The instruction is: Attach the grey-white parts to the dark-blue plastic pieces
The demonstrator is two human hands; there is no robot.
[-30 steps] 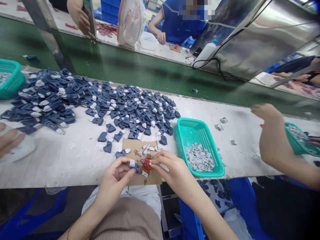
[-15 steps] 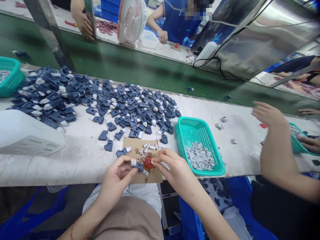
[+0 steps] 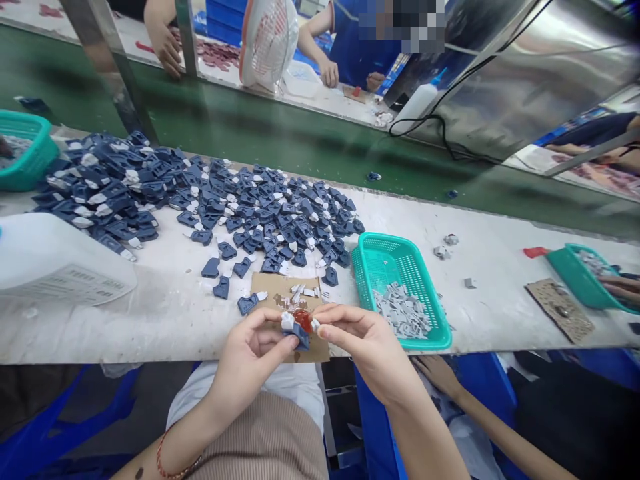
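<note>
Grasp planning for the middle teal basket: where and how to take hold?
I'd grip the middle teal basket by its two long rims, from above, one on each side. The open top leaves both rims exposed; the grey pieces gather towards the near end, so probably hold nearer that end for balance.

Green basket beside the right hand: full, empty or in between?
In between: gray pieces are heaped toward the near end of the basket, while bare floor shows at its far end.

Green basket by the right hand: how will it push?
The basket looks like thin perforated plastic, so probably light and slightly flexible. Its loose grey parts sit bunched toward the near end, so that end likely drags more.
</note>
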